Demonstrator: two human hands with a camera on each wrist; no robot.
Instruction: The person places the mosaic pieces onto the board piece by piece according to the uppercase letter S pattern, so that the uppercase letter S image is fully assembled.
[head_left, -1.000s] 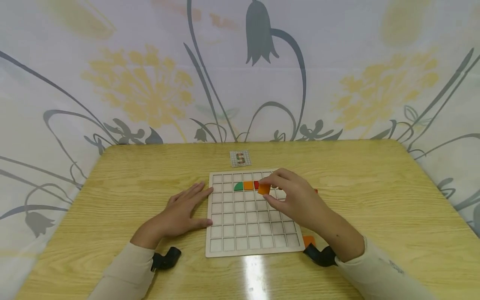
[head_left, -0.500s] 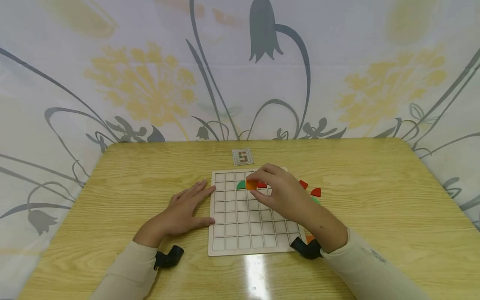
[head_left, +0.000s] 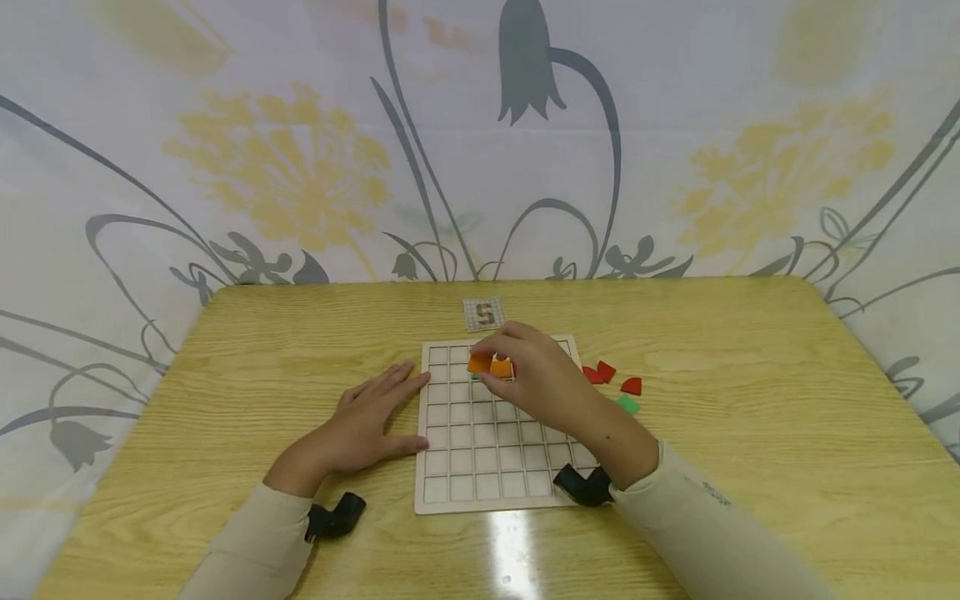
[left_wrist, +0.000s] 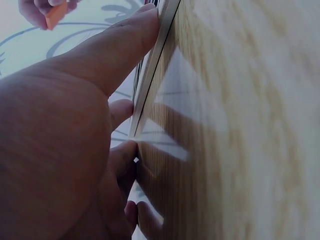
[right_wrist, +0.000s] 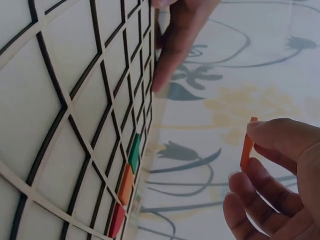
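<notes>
A pale wooden board [head_left: 437, 487] with a square grid lies on the table. My left hand [head_left: 367, 425] rests along its left edge, fingers spread and fairly straight, with thumb and a fingertip touching the edge. Between thumb and index finger, my right hand [head_left: 547, 383] pinches an orange tile [right_wrist: 247, 145], held above the board's upper part. Three tiles lie in one row of the grid: a green one [right_wrist: 134, 154], an orange one [right_wrist: 126, 185] and a red one [right_wrist: 117, 220]. In the head view the right hand partly hides the red and green ones.
Behind the board lies a small card [head_left: 483, 313] printed with a grid and an S-shaped pattern. Loose red tiles [head_left: 632, 386] and a green tile [head_left: 628, 404] are on the table right of the board. A flower-patterned cloth [head_left: 450, 167] hangs behind the table [head_left: 750, 400].
My right hand has moved left over the row with the orange tile, from above the red tile towards the green one. The left hand has stayed at the board's edge.
</notes>
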